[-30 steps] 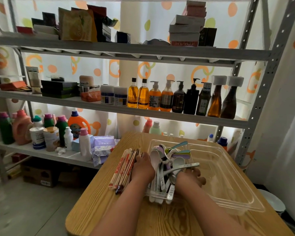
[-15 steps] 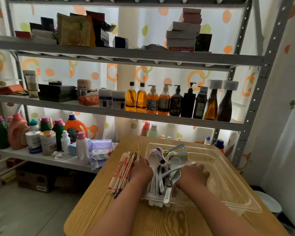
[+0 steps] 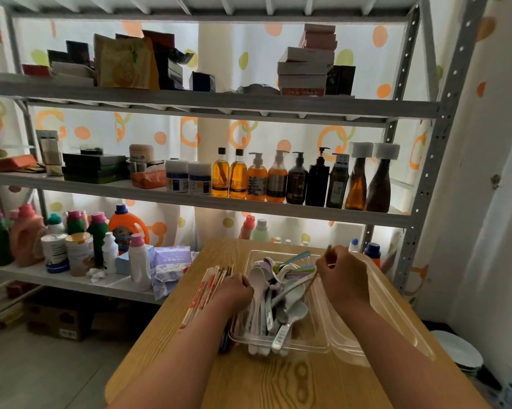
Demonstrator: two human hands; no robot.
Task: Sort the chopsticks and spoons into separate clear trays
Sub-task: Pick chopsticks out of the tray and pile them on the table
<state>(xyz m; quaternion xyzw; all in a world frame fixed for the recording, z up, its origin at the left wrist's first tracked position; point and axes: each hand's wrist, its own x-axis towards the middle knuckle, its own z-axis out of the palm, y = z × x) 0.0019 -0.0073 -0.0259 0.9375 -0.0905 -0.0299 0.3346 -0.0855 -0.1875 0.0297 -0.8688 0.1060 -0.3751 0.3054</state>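
Note:
A small clear tray (image 3: 307, 343) on the wooden table (image 3: 293, 382) holds a heap of pale plastic spoons (image 3: 278, 296); it sits partly inside a larger clear tray (image 3: 396, 329). A bundle of wrapped chopsticks (image 3: 207, 290) lies on the table left of the trays. My left hand (image 3: 234, 290) rests with curled fingers between the chopstick bundle and the spoon tray's left edge; what it holds is hidden. My right hand (image 3: 341, 276), raised above the trays, pinches a thin stick (image 3: 316, 273) that slants down toward the spoons.
A metal shelf rack (image 3: 207, 202) stands right behind the table, carrying bottles (image 3: 278, 180), boxes and detergent jugs (image 3: 124, 228). A white wall (image 3: 485, 202) closes in the right side. White bowls (image 3: 455, 352) sit low at the right. Floor and cardboard boxes lie to the left.
My right hand has lifted from the spoon tray's right side, pulling a thin stick up out of the spoons. My left hand has stayed by the chopsticks.

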